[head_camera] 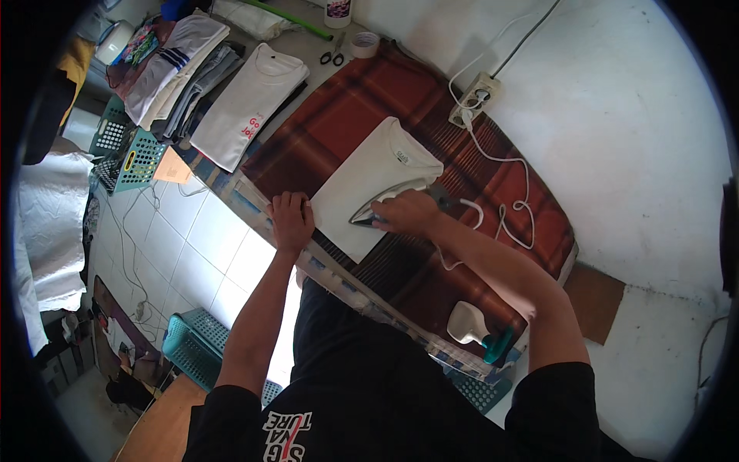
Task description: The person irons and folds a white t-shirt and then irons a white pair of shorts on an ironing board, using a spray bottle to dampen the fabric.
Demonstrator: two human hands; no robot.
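Observation:
A folded white T-shirt (361, 179) lies on the red-brown plaid cloth (369, 86) of the ironing table, its collar pointing away from me. My right hand (407, 212) grips an electric iron (369, 209), which rests on the shirt's right side with its tip towards the lower left. The handle is mostly covered by my fingers. At the table's near left edge, my left hand (290, 219) lies with bent fingers beside the shirt's left edge; it appears to hold nothing. From the iron's rear, a white cord (473, 211) curls over the cloth.
A power strip (476, 98) with plugs sits against the wall. A spray bottle (470, 323) lies near right. Another folded white shirt (251, 104), stacked clothes (179, 75), scissors (332, 56) and a tape roll (365, 44) are farther back. Teal baskets (193, 341) stand on the floor at left.

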